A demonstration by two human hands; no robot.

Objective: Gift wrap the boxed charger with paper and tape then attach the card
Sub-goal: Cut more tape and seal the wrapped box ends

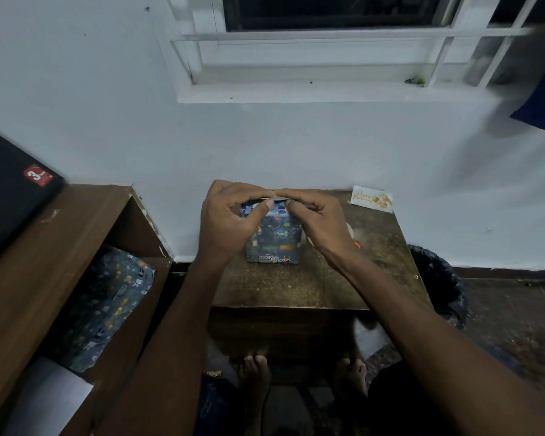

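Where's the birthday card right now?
The white birthday card with gold lettering lies at the brown table's far right corner by the wall, right of the right hand.

Looks like a room in a home: white painted wall [265, 146], barred window [328, 42] above, small worn wooden table [296, 287], brown shelf unit [60, 247], bin with black liner [438, 278].

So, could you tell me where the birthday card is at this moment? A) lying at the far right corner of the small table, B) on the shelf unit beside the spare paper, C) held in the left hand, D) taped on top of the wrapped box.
A: the card lies at the far right corner of the table, apart from the wrapped box, which both hands work on.
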